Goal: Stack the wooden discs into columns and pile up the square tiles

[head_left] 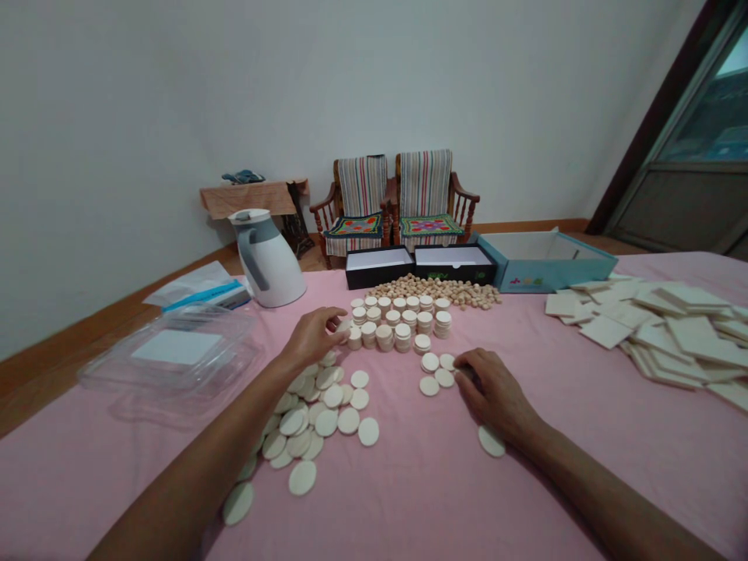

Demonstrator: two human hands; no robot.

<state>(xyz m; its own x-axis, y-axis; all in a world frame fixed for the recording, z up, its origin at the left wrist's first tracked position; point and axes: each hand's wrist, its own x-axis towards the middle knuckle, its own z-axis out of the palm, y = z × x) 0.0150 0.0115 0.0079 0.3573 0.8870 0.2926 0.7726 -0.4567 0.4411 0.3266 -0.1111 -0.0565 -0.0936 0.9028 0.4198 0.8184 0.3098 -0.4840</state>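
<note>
My left hand (314,336) is closed at the left end of the rows of stacked round wooden discs (402,335), with a pale wooden disc (343,327) between its fingertips. Below that arm spreads a loose pile of the same discs (315,421). On the right, my right hand (495,393) rests low over the cloth, its fingers curled together against a small group of flat discs (429,386). What those fingertips grip, if anything, is hidden. A single disc (492,441) lies partly under the right wrist.
Small wooden pieces (432,290) lie heaped behind the stacks, before two black boxes (379,273) and a blue box (555,269). Square wooden boards (660,327) are piled right. A white jug (269,261) and clear plastic container (175,351) stand left on the pink cloth (403,483).
</note>
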